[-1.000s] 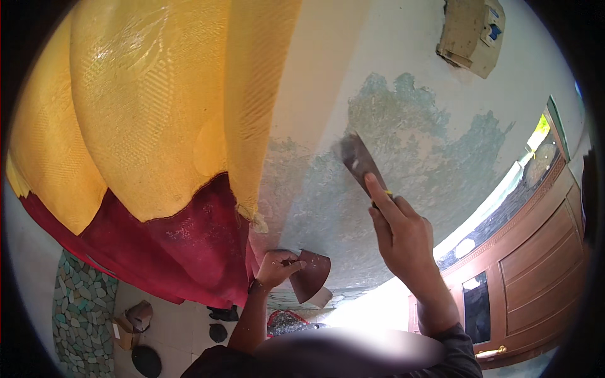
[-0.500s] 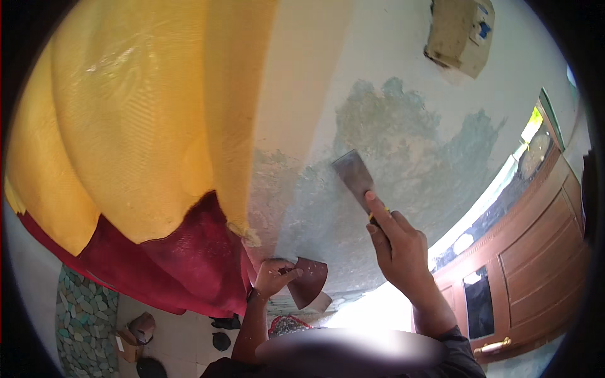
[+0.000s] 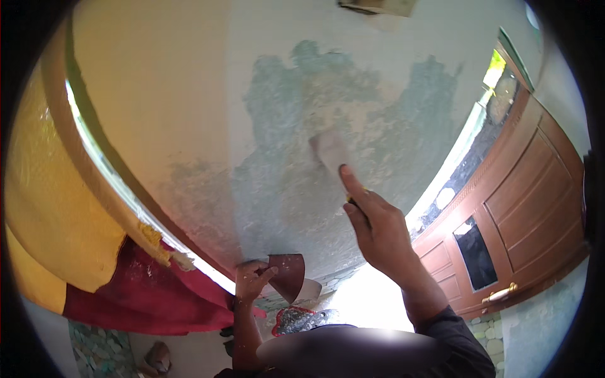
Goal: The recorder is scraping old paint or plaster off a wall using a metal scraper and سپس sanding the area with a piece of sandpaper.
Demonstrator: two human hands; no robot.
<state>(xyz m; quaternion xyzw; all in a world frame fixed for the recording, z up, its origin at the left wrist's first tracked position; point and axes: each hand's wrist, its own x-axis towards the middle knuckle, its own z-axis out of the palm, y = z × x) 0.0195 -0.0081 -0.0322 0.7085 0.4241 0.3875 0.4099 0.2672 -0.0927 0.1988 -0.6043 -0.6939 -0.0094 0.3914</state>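
The right hand point(image 3: 378, 230) is raised ahead of the body, its forearm slanting up and leftward from a dark sleeve point(image 3: 450, 343). Its fingers are closed round the handle of a scraper point(image 3: 329, 150), with the index finger stretched along the blade. Lower down, well apart from it, the left hand point(image 3: 252, 281) is bent inward at the wrist, thumb and fingers pinching a sheet of sandpaper point(image 3: 287, 276).

The scraper's flat, broad blade points up and left over the middle of the wall's stripped patch; it is blurred, so whether it touches cannot be told. The sandpaper is reddish-brown, curled, flecked with white, and hangs near the wall's foot.

The wall point(image 3: 183, 82) is smooth and pale above, mottled grey-green and rough where stripped. To the left hangs a curtain point(image 3: 157, 296), yellow above a scalloped dark-red border; to the right stands a panelled brown wooden door point(image 3: 529, 208) with a brass-coloured handle point(image 3: 500, 293).
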